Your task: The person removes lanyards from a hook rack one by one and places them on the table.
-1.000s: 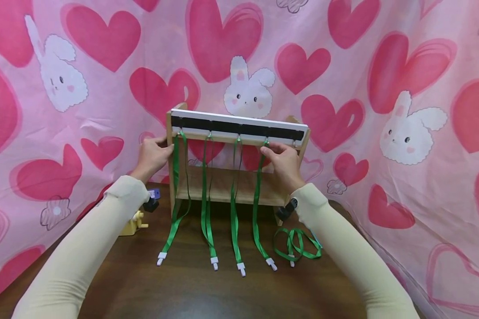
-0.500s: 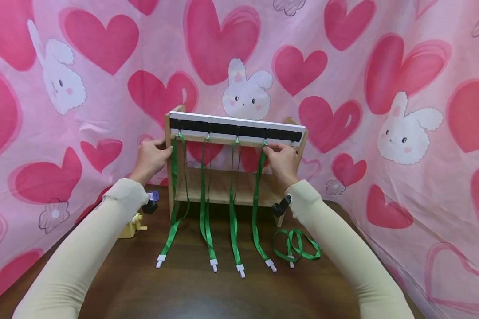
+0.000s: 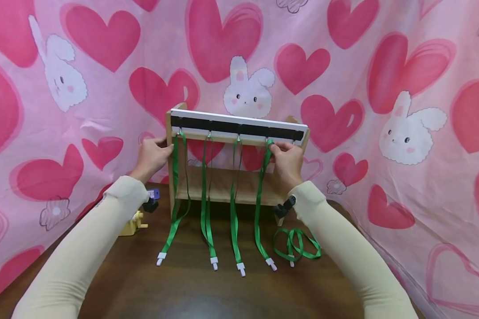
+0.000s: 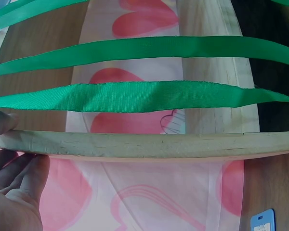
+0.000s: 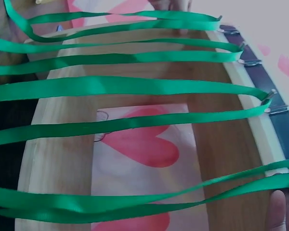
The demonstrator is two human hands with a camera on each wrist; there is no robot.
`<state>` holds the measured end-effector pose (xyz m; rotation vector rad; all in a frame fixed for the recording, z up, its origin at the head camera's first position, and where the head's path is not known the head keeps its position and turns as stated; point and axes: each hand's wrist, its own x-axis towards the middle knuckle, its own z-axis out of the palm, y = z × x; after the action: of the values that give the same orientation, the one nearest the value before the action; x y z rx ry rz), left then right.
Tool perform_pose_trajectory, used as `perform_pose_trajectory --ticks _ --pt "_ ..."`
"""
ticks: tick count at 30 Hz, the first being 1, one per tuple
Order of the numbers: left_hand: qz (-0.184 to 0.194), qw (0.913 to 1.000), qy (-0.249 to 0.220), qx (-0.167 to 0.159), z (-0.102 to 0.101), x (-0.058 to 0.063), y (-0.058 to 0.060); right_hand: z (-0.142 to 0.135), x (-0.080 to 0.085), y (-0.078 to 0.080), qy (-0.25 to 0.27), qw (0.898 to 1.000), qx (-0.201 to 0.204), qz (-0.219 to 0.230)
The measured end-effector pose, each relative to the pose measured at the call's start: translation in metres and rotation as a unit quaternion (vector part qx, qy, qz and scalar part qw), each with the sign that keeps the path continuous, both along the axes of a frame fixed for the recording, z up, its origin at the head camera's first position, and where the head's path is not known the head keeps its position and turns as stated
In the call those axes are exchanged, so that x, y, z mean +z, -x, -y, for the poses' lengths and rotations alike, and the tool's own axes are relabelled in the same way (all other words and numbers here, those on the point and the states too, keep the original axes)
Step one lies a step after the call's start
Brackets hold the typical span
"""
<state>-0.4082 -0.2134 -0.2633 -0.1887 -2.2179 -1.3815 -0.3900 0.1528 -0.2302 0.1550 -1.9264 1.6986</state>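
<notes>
A small wooden rack [image 3: 223,182] with a white bar and black strip across its front top stands on the table. My left hand [image 3: 152,155] grips its left side panel [image 4: 135,146], thumb and fingers on opposite faces. Several green lanyards hang from hooks along the bar, white clips lying on the table. At the fourth hook from the left, my right hand [image 3: 289,161] pinches the top loop of a green lanyard [image 3: 259,199]. In the right wrist view only a finger [image 5: 277,211] shows beside that lanyard [image 5: 86,202]. The rightmost hook [image 3: 294,142] bears no lanyard.
One more green lanyard [image 3: 299,246] lies loosely coiled on the table right of the rack. At the left are a yellow object with a crank [image 3: 133,223] and a blue tag [image 3: 154,194]. A pink curtain [image 3: 104,110] surrounds the table [image 3: 207,297].
The right hand has shifted slightly right, and the fourth lanyard's top has moved a little right with it. The left hand stays on the side panel.
</notes>
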Motion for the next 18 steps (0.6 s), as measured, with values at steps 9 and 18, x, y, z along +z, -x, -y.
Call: perform_pose_trajectory --ticks 9,18 --pt "-0.005 1.0 0.006 0.002 0.0 0.0 0.001 -0.004 0.011 -0.013 0.04 0.997 0.056 -0.02" --pt "-0.005 1.0 0.006 0.005 0.001 -0.002 0.003 -0.011 0.016 -0.023 0.027 0.998 0.057 -0.015"
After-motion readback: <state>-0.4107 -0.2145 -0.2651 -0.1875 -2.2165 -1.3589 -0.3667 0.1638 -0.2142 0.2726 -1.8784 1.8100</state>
